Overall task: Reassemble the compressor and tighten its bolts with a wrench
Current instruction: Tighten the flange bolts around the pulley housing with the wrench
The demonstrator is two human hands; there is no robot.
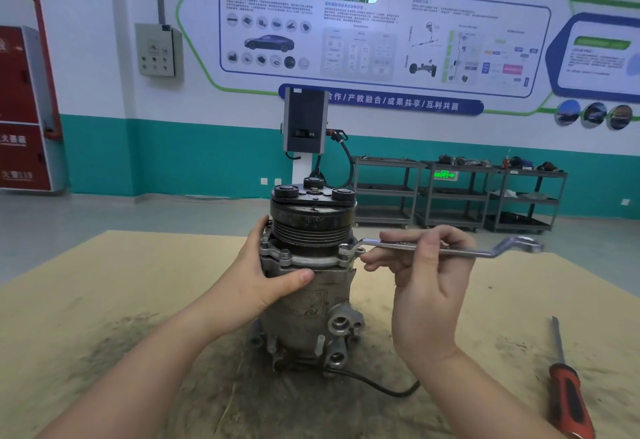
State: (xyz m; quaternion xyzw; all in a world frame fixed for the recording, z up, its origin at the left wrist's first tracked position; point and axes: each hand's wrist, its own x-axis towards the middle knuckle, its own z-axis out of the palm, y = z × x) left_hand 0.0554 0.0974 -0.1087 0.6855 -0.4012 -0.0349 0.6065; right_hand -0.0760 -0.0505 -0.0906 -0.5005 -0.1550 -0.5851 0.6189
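The grey metal compressor (311,303) stands upright on the cardboard-covered table (104,300), its black pulley and clutch plate (313,210) on top. My left hand (266,275) grips the compressor's left side just under the flange, thumb across the front. My right hand (429,275) pinches the shaft of a silver offset ring wrench (460,249). The wrench lies level, and its left ring end sits on a flange bolt (346,248) at the compressor's right side. Another flange bolt (285,254) shows at the front left.
A screwdriver with a red and black handle (568,393) lies on the table at the right. A black cable (381,386) runs from the compressor's base toward me. Behind the table stand a charging post (306,123) and metal shelf carts (457,192).
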